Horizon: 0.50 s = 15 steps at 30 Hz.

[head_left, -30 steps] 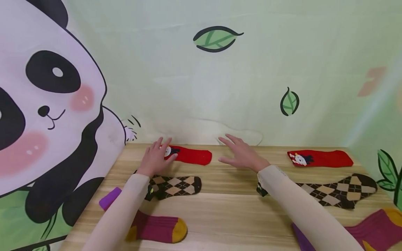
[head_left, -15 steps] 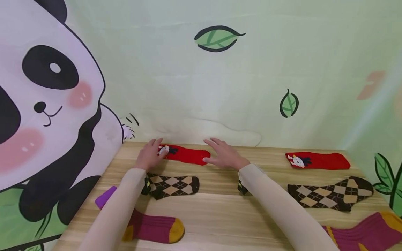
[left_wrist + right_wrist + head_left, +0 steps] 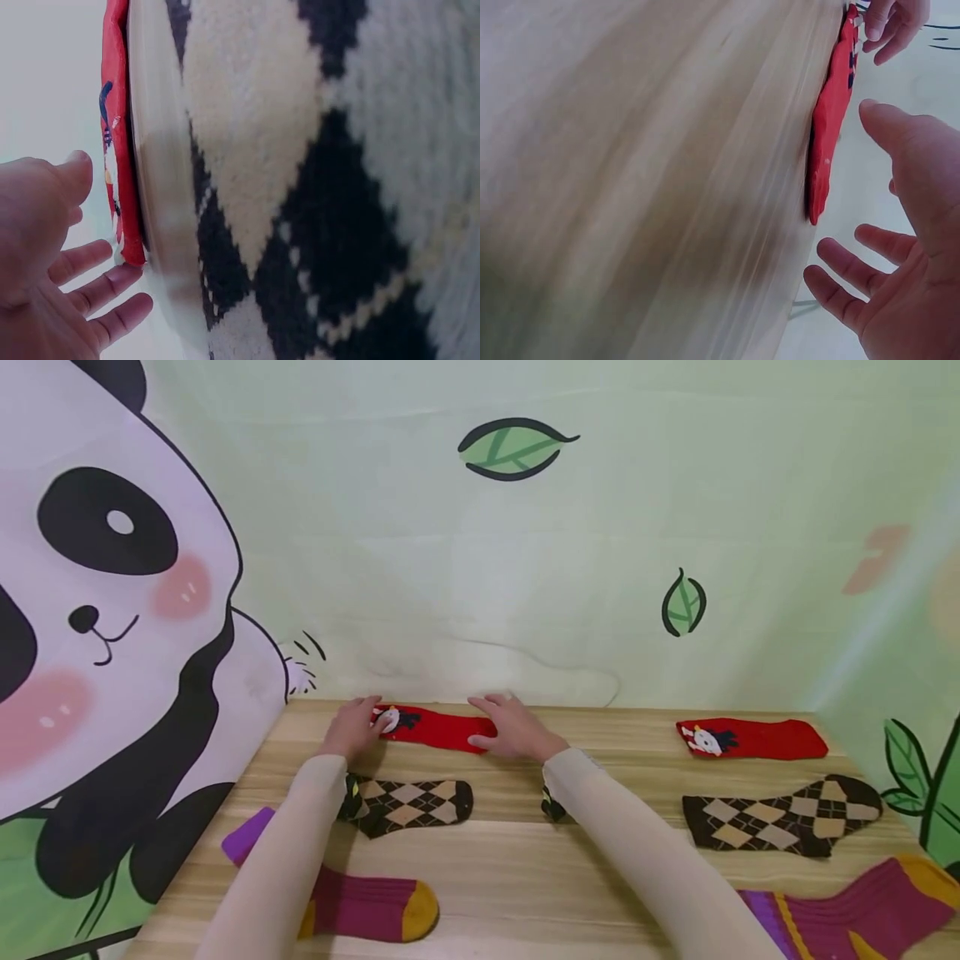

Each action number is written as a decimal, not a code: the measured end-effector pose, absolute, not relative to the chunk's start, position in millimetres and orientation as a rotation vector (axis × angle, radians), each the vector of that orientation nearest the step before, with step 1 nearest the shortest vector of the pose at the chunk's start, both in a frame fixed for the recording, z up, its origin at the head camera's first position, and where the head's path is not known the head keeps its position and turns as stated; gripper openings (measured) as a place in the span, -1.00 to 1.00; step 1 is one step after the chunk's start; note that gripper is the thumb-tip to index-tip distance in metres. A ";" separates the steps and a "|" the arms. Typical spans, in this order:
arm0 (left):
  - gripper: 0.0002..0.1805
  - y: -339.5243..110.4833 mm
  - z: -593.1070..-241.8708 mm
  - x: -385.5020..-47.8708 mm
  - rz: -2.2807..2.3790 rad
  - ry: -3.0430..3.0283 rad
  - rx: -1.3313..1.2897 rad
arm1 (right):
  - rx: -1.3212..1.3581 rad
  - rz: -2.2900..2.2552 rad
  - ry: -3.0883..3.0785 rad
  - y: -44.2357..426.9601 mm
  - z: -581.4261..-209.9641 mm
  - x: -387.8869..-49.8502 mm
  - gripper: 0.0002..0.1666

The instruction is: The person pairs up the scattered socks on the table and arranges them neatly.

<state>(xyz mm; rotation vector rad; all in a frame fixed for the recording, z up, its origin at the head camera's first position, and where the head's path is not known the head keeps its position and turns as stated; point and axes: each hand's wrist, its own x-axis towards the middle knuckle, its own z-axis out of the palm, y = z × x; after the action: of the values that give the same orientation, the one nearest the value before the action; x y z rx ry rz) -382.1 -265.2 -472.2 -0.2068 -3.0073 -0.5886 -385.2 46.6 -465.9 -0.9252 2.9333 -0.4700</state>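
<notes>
So we've got both hands out at the far edge of the worktop [image 3: 525,877], one at each end of the left red sock [image 3: 442,729], which lies flat with its printed end to the left. Our left hand [image 3: 352,727] is at that end, our right hand [image 3: 521,728] at the plain one, fingers loosely spread on both and nothing gripped. Can't tell if any fingertip actually touches the cloth. We'd call this the lining-up step, just ahead of a grip. Next move probably calls for thumbs on the near edge, fingers on the far one, then a light pinch at both ends together; thin fabric will likely sag if one side goes first. Also, we'd avoid dragging the left argyle sock [image 3: 420,804], just on the near side. The other red sock [image 3: 780,739] is well off right.
</notes>
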 end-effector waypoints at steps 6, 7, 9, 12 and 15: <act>-0.43 -266.3 -475.4 -388.1 -0.580 -3.031 -0.193 | -0.887 -0.426 2.921 41.1 -468.3 -385.5 -0.13; -0.43 -266.7 -476.1 -389.2 -0.577 -3.034 -0.184 | -0.883 -0.425 2.919 40.3 -468.6 -385.2 -0.13; -0.42 -267.6 -477.6 -391.3 -0.571 -3.039 -0.166 | -0.871 -0.419 2.918 38.9 -469.3 -384.8 -0.14; -0.42 -267.5 -478.9 -392.4 -0.572 -3.050 -0.144 | -0.853 -0.413 2.919 36.9 -470.8 -384.5 -0.16; -0.42 -266.5 -478.4 -391.2 -0.596 -3.063 -0.113 | -0.855 -0.398 2.922 34.4 -472.0 -384.6 -0.18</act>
<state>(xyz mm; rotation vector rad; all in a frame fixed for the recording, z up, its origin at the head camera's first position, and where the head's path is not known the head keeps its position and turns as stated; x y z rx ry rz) -391.2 -266.5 -478.4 -0.1134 -3.0627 -0.5956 -384.6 34.4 -472.0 -0.8555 2.9221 -0.3979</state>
